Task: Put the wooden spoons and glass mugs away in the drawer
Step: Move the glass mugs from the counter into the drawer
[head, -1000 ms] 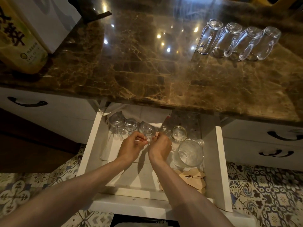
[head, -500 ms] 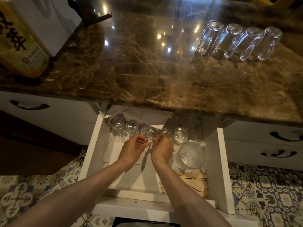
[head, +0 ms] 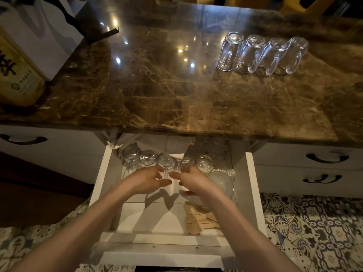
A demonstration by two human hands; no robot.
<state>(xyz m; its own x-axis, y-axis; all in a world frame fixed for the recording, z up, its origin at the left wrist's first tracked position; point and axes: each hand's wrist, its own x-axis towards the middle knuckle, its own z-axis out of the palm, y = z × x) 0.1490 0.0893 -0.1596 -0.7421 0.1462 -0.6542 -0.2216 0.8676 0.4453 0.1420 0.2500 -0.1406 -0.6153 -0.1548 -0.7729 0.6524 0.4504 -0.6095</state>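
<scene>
Starting at the left edge of the marble counter (head: pixel 157 91), you have a yellow-green package (head: pixel 17 75) printed with large dark East Asian characters and a small round emblem over fine print too small to read; a white box (head: pixel 45 36) stands just behind it.

Below the counter's front edge the white drawer (head: pixel 253 193) stands pulled out. Along its back you see three glass mugs in a row (head: pixel 146 159) on a white liner (head: pixel 155 218). Your left hand (head: pixel 146 180) sits just in front of the third mug (head: pixel 167 160), fingers spread and loosely curled, not closed on anything you can make out. Half a second ago both hands were pinched together right at that glass; now they have parted and drawn slightly toward you, leaving it in the row.

Your right hand (head: pixel 193 182) mirrors the left, fingers apart, near another glass mug (head: pixel 204 163) and a round glass vessel (head: pixel 222 181) toward the drawer's right side. The wooden spoons (head: pixel 198 220) lie at the drawer's front right corner, partly under your right forearm.

Near the counter's far right corner, four glass mugs (head: pixel 261 54) lie on their sides, touching one another, unchanged from before.
</scene>
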